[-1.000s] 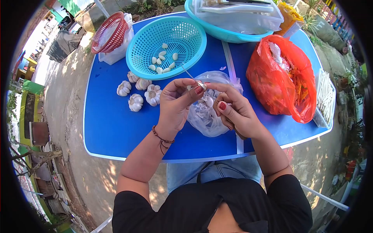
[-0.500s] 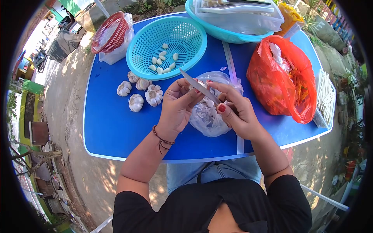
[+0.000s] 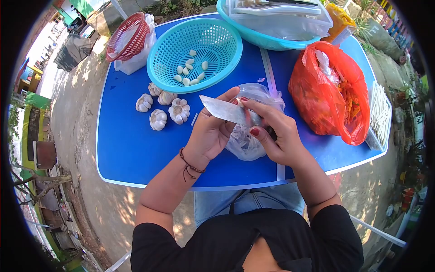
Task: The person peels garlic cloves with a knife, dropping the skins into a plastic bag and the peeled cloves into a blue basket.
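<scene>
My right hand [image 3: 277,133] is closed round the handle of a knife [image 3: 224,110], its broad blade pointing left across my left hand [image 3: 209,129]. The left fingers are bent behind the blade, and a small pale piece shows near the fingertips; what they grip is mostly hidden. Under both hands lies a clear plastic bag [image 3: 247,145] with pale peelings. To the left sit several whole garlic bulbs [image 3: 179,111] on the blue table [image 3: 131,158]. Peeled cloves [image 3: 205,65] lie in the turquoise basket [image 3: 157,54] beyond.
A red plastic bag [image 3: 308,99] stands at the right beside a container of white sticks [image 3: 379,111]. At the back are a turquoise basin [image 3: 272,44] holding plastic boxes, a yellow bag [image 3: 340,20] and a red basket [image 3: 142,29] on a clear container.
The knife blade has turned so its broad face shows, and it has moved slightly left and down. My left fingers have shifted behind it.
</scene>
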### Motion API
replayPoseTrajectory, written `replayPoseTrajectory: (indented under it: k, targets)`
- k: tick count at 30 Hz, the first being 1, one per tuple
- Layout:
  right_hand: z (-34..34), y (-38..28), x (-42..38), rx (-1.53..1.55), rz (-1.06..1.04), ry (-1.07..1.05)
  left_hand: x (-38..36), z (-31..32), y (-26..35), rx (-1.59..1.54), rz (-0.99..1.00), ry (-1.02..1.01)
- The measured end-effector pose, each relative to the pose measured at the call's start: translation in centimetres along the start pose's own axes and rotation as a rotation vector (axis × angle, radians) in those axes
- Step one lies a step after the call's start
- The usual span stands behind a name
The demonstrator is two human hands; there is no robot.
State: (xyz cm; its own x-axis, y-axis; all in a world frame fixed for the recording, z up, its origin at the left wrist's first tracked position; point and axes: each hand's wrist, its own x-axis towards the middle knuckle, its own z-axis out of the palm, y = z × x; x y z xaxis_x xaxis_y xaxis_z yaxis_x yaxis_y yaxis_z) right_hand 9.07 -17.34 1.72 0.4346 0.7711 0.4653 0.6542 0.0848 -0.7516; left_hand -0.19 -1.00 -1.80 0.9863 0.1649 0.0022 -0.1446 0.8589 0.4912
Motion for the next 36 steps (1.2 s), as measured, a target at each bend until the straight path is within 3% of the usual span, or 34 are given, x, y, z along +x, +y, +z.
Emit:
replayPoseTrajectory:
  k: [19, 22, 24, 28, 32, 36]
  targets:
    - [0.3, 0.8, -0.4, -0.125, -0.035, 0.051, -0.1, 1.0, 0.0, -0.006, -0.092, 0.121]
    - [0.4, 1.1, -0.2, 0.031, -0.047, 0.054, 0.1, 0.6, -0.2, 0.043, -0.039, 0.133]
    - [-0.3, 0.2, -0.3, 0.328, 0.202, -0.002, 0.3, 0.6, 0.0, 0.057, -0.017, 0.104]
    - [-1.1, -0.3, -0.5, 0.599, 0.432, -0.100, 0.3, 0.9, 0.0, 0.158, 0.111, 0.079]
    - [-0.6, -0.5, -0.1, 0.543, 0.305, -0.077, 0.2, 1.0, -0.2, 0.246, 0.220, 0.096]
    - [-0.7, -0.5, -0.1, 0.519, 0.337, -0.105, 0.2, 0.8, -0.3, 0.309, 0.264, 0.094]
